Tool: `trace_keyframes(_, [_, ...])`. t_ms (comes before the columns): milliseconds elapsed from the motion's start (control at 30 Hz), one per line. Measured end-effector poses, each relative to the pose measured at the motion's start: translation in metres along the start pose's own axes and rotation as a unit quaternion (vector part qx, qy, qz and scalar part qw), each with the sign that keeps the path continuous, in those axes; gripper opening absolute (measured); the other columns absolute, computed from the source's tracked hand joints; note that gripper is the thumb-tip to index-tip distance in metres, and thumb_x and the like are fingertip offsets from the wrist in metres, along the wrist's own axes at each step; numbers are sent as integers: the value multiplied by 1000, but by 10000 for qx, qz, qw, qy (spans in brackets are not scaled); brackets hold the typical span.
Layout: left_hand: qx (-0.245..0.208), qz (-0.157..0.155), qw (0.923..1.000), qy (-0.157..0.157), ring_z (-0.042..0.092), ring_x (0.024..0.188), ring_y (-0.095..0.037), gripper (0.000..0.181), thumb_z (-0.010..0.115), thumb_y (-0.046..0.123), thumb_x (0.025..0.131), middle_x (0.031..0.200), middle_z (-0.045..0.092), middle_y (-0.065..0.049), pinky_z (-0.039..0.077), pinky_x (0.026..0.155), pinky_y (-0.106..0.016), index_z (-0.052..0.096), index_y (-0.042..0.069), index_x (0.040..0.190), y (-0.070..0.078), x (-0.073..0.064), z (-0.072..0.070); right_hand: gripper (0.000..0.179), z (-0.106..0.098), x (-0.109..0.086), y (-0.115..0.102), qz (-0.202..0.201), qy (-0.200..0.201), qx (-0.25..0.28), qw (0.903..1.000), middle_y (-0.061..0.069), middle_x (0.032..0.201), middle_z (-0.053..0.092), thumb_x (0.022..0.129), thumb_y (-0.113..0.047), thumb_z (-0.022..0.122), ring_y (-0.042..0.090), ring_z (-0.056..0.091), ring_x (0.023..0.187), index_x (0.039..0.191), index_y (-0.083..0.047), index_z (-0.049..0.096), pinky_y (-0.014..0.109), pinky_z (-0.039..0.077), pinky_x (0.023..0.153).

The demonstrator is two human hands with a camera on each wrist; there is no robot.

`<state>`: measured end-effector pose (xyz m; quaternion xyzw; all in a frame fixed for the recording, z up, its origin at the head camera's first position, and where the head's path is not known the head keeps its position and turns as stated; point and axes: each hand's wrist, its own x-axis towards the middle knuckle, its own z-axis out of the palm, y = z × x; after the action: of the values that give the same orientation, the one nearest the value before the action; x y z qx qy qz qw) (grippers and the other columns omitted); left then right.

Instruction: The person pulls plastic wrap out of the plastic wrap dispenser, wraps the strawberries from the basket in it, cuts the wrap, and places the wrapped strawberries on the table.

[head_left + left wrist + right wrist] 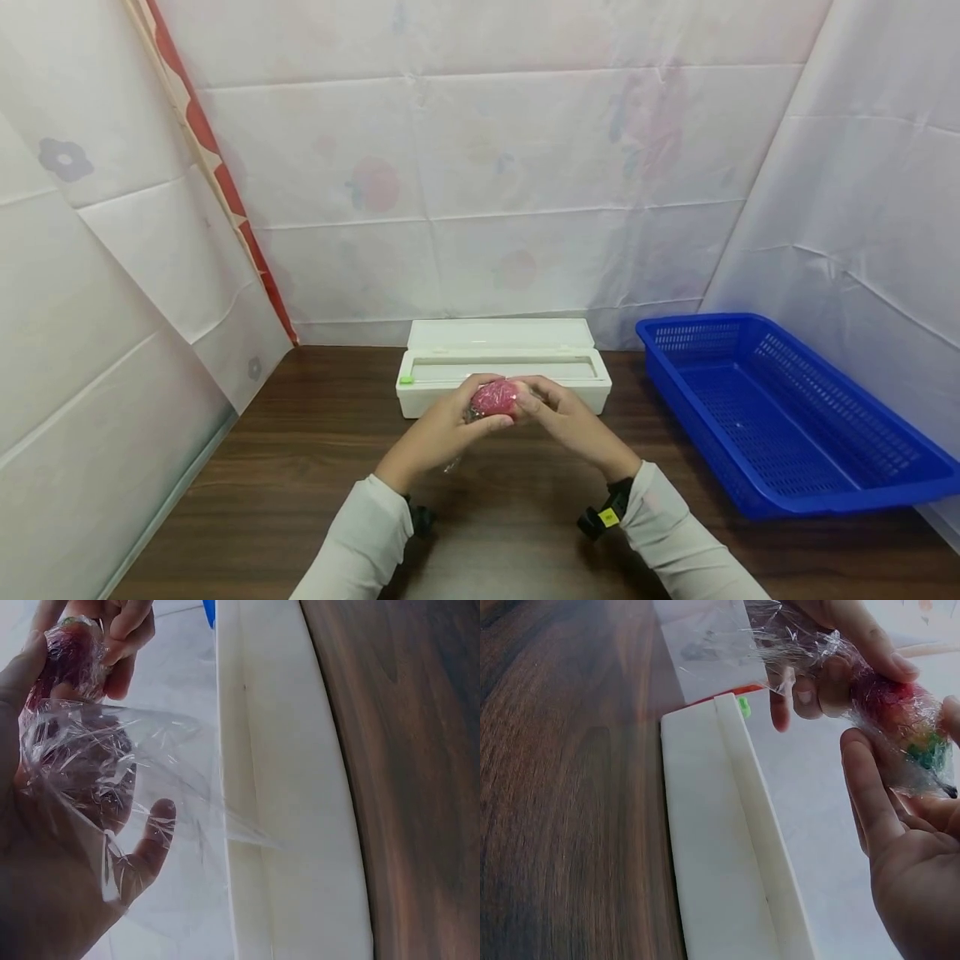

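A red fruit [495,398] with yellowish and green patches and a dark stem is wrapped in crinkled clear cling film. I hold it up between both hands, in front of a white box. My left hand [446,429] grips its left end with thumb and fingers. A loose tail of cling film [172,750] trails over the left palm and fingers in the left wrist view. My right hand [573,421] pinches the other end; in the right wrist view its fingers [874,791] lie by the green stem end. Part of the fruit is hidden by the fingers.
Behind the hands stands the white film dispenser box [502,390], lid raised, with a green slider [406,380] at its left. A blue perforated basket [705,442] sits at the right of the dark wooden table [262,492]. Pale printed sheets [480,167] surround the table.
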<state>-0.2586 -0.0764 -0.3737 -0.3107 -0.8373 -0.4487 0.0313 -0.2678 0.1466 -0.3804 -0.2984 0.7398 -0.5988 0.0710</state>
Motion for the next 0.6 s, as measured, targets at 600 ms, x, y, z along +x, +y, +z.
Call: trace_keyframes(600, [2339,771,9559,1598,51,87,-7,30,68,41,83,86,64,9,42,76,-45,71,24,107,4,-1,-21,37,-7,1,-3,-223,476,3,9986,23,122,53,101,-25,41,25,59,103,130,-3,44,40,53,85])
